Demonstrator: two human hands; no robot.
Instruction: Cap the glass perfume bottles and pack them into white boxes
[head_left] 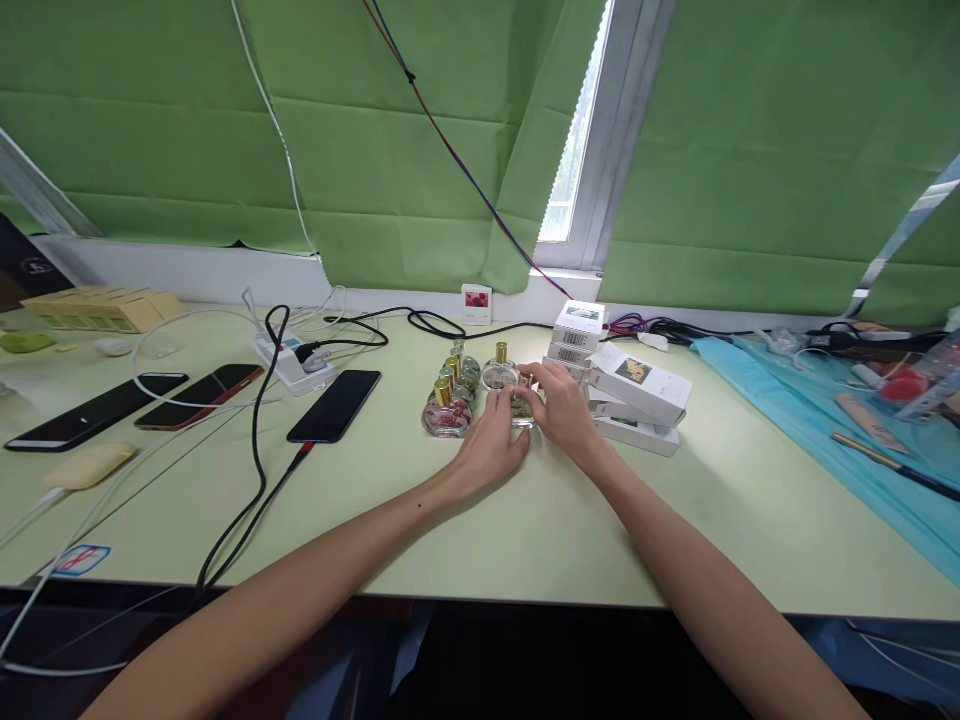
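Note:
My left hand (491, 442) and my right hand (561, 408) meet at a round glass perfume bottle (523, 412) on the table. Fingers of both hands are closed about it, hiding its top and much of its sides. Just behind stands another perfume bottle (500, 372) with a gold neck. To the left, a row of several similar bottles runs away from me, the nearest one (447, 416) holding pink-red contents. Close by on the right of my right hand are stacked white boxes (580, 322) and a tilted white box (641, 382) with a flower picture.
A black phone (334, 405) with a cable, a white power strip (296, 368) and two more phones lie left. Cables run along the back, where a small white box (476, 304) stands. Blue plastic sheeting (810, 420) with clutter covers the right side. Yellow boxes (105, 308) sit far left.

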